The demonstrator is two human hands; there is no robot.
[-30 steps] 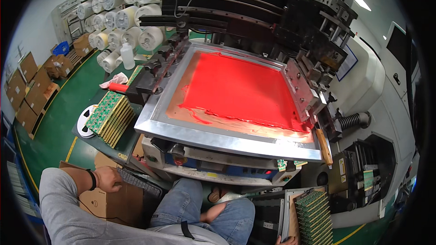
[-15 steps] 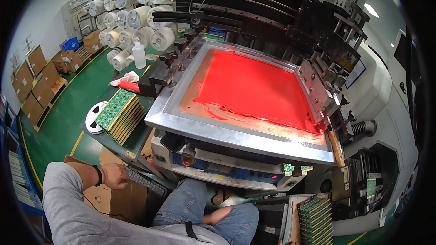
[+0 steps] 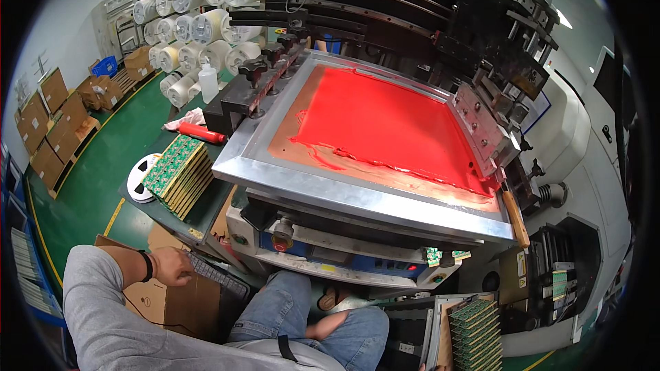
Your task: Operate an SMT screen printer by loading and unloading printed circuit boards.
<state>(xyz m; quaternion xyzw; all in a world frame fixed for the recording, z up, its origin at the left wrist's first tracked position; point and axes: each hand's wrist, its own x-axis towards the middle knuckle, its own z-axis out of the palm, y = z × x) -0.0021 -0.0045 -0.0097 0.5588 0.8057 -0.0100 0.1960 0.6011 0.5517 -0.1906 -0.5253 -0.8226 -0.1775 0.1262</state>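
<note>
No wording is clear enough to read. Two yellow warning labels stand on the machine panel at right (their print is too small), and a white label sits on a dark surface near the lower edge.

Left arm in from lower left, elbow bent sharply outward, grey sleeve pushed up toward elbow. Left forearm bare, angled inward, black band around wrist. Left hand lowered, back upward, fingers curled under; fingertips hidden, grip unreadable. Right hand practically beyond lower edge; pose unreadable. Both knees bent: left thigh reaching farther forward, right thigh turned outward. Bare skin between thighs, body part unclear. One sandalled foot visible past knees.
</note>
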